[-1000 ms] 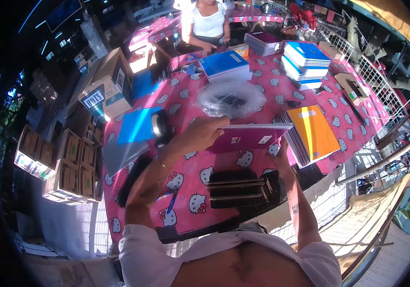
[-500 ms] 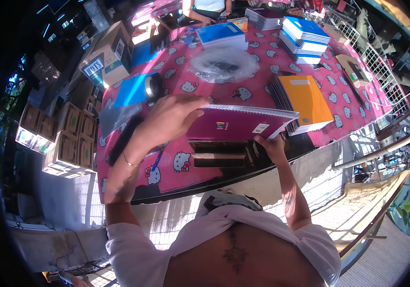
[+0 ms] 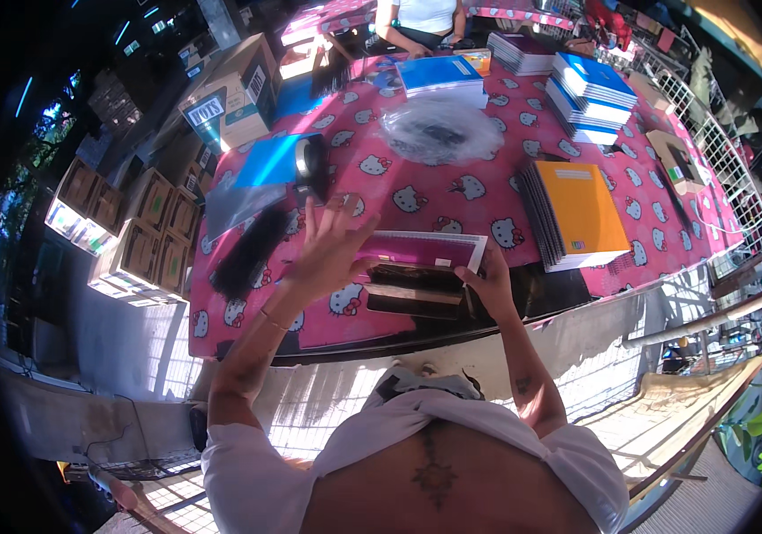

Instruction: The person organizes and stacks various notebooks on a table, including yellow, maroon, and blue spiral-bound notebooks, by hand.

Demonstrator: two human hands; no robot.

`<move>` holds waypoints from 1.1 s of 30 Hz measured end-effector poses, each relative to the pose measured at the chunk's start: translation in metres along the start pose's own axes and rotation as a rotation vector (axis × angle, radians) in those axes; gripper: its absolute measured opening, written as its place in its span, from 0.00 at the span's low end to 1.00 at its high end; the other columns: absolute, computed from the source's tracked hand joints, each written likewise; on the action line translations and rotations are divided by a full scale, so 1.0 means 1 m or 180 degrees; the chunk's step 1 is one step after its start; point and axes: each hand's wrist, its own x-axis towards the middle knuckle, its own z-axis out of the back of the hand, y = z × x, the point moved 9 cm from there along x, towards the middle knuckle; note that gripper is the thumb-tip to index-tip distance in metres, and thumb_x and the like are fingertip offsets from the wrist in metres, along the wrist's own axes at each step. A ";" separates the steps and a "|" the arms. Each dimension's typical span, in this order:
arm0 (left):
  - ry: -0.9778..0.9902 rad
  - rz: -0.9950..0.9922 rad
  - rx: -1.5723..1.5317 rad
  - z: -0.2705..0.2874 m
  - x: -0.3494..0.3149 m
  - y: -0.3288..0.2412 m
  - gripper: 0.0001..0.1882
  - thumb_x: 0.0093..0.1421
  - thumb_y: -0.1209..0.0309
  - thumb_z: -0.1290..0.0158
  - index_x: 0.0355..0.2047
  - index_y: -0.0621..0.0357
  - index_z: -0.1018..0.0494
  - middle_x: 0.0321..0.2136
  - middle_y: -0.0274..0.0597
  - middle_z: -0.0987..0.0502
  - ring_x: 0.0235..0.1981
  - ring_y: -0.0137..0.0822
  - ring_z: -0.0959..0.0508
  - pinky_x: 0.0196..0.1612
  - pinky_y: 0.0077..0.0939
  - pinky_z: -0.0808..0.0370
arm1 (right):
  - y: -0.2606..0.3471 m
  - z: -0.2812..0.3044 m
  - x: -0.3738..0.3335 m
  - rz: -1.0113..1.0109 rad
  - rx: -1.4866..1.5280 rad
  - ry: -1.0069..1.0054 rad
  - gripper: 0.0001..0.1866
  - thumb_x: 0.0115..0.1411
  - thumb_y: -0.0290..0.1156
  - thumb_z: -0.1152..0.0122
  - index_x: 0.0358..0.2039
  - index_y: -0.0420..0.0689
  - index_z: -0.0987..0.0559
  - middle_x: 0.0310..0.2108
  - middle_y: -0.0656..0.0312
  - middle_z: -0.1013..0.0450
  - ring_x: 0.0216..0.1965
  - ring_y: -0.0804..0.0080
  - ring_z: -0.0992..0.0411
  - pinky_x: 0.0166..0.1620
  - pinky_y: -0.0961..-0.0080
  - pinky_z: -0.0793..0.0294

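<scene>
A purple notebook (image 3: 421,251) with a pale edge along its top stands on its long side near the table's front, its cover toward me. My right hand (image 3: 490,283) is closed on its right end, with the thumb on the near side. At the left end, my left hand (image 3: 332,247) is open with its fingers spread; its thumb comes close to the notebook, and I cannot tell whether it touches. Just below the notebook lies a dark, box-like piece with a rectangular opening (image 3: 412,298).
Orange-covered notebooks (image 3: 584,209) are stacked at right, blue-covered stacks (image 3: 590,93) behind. Crumpled clear plastic (image 3: 441,132) lies mid-table. Black bristles (image 3: 254,254), a blue sheet (image 3: 265,162) and a tape roll (image 3: 311,167) are at left, near a cardboard box (image 3: 237,98). Someone sits (image 3: 421,22) opposite.
The purple notebook has come down and left, toward the dark opening. My left hand has left its top edge and spread its fingers beside it. The view has shifted a little.
</scene>
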 end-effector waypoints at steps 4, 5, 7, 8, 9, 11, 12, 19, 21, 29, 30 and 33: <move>-0.1061 0.1168 -0.0475 -0.041 -0.050 0.037 0.47 0.53 0.60 0.37 0.69 0.46 0.49 0.70 0.56 0.59 0.70 0.45 0.51 0.66 0.56 0.48 | -0.014 -0.024 -0.005 0.0048 -0.0361 0.0193 0.34 0.53 0.27 0.30 0.59 0.40 0.35 0.48 0.57 0.27 0.50 0.72 0.29 0.54 0.74 0.31; -0.1542 0.1695 -0.2720 -0.081 -0.073 0.061 0.47 0.54 0.61 0.37 0.69 0.50 0.50 0.69 0.53 0.57 0.70 0.43 0.50 0.65 0.48 0.45 | -0.025 -0.026 -0.004 -0.0097 -0.0207 0.0081 0.35 0.54 0.28 0.30 0.60 0.40 0.36 0.48 0.57 0.27 0.51 0.72 0.29 0.55 0.74 0.31; -0.1929 0.2111 -0.5037 -0.131 -0.090 0.064 0.47 0.54 0.62 0.37 0.69 0.55 0.51 0.69 0.50 0.55 0.69 0.40 0.50 0.65 0.40 0.42 | -0.047 -0.020 -0.003 -0.0289 -0.0488 -0.0085 0.36 0.54 0.28 0.29 0.60 0.40 0.37 0.49 0.56 0.28 0.51 0.70 0.29 0.55 0.73 0.31; -0.1665 0.1991 -0.5091 -0.137 -0.090 0.054 0.45 0.56 0.64 0.38 0.68 0.58 0.51 0.68 0.49 0.52 0.68 0.39 0.48 0.64 0.35 0.42 | -0.047 -0.027 -0.002 -0.0292 -0.0476 -0.0027 0.36 0.54 0.28 0.29 0.60 0.40 0.37 0.49 0.56 0.28 0.51 0.71 0.29 0.55 0.73 0.31; -0.1402 0.1872 -0.5138 -0.144 -0.087 0.047 0.44 0.57 0.66 0.39 0.68 0.61 0.51 0.67 0.47 0.48 0.67 0.37 0.47 0.63 0.29 0.41 | -0.045 -0.030 -0.002 -0.0207 -0.0262 -0.0135 0.36 0.53 0.28 0.29 0.60 0.39 0.37 0.48 0.56 0.27 0.51 0.70 0.29 0.55 0.73 0.31; -0.1458 0.2073 -0.5237 -0.154 -0.090 0.050 0.40 0.60 0.66 0.42 0.68 0.61 0.50 0.65 0.48 0.45 0.66 0.38 0.45 0.63 0.31 0.41 | -0.051 -0.028 -0.004 -0.0231 -0.0065 -0.0330 0.35 0.50 0.26 0.26 0.57 0.39 0.35 0.45 0.59 0.27 0.48 0.71 0.28 0.54 0.73 0.31; -0.1483 0.2239 -0.5344 -0.163 -0.091 0.049 0.37 0.63 0.66 0.46 0.68 0.60 0.50 0.63 0.48 0.41 0.65 0.38 0.43 0.63 0.33 0.42 | -0.055 -0.026 -0.007 -0.0263 -0.0055 -0.0269 0.35 0.50 0.26 0.26 0.57 0.39 0.35 0.45 0.59 0.27 0.48 0.71 0.28 0.54 0.73 0.31; -0.1313 0.2954 -0.0658 -0.144 -0.140 0.220 0.34 0.61 0.59 0.46 0.62 0.66 0.40 0.51 0.58 0.32 0.53 0.57 0.32 0.57 0.44 0.34 | -0.061 0.004 -0.002 -0.0258 -0.0254 -0.0562 0.31 0.46 0.26 0.24 0.49 0.41 0.30 0.41 0.64 0.27 0.43 0.74 0.29 0.50 0.74 0.30; -0.0307 0.2439 0.0722 -0.166 -0.162 0.258 0.19 0.58 0.63 0.44 0.45 0.63 0.29 0.38 0.50 0.29 0.44 0.49 0.28 0.45 0.43 0.27 | -0.078 0.006 -0.003 -0.0442 -0.0263 -0.0392 0.36 0.48 0.34 0.23 0.55 0.42 0.32 0.46 0.62 0.29 0.47 0.75 0.31 0.53 0.74 0.32; -0.1500 0.1925 0.0668 -0.106 -0.146 0.236 0.11 0.59 0.73 0.49 0.42 0.57 0.27 0.32 0.45 0.26 0.35 0.50 0.23 0.33 0.43 0.23 | 0.132 -0.095 -0.018 0.1847 -0.2939 -0.0611 0.34 0.59 0.42 0.37 0.62 0.42 0.37 0.59 0.48 0.40 0.60 0.53 0.41 0.62 0.58 0.42; -0.1496 0.1865 0.0646 -0.090 -0.131 0.225 0.11 0.59 0.73 0.49 0.42 0.57 0.27 0.32 0.45 0.26 0.35 0.50 0.23 0.33 0.43 0.23 | 0.133 -0.139 -0.016 0.1873 -0.3561 -0.0043 0.32 0.58 0.42 0.36 0.60 0.43 0.32 0.59 0.48 0.40 0.60 0.51 0.40 0.61 0.57 0.42; -0.1314 0.1718 -0.0277 -0.067 -0.097 0.193 0.12 0.61 0.73 0.48 0.46 0.57 0.27 0.26 0.44 0.25 0.30 0.47 0.22 0.30 0.43 0.24 | 0.115 -0.209 0.004 0.2108 -0.3824 0.0618 0.25 0.55 0.41 0.36 0.53 0.45 0.26 0.55 0.52 0.35 0.56 0.53 0.35 0.58 0.55 0.39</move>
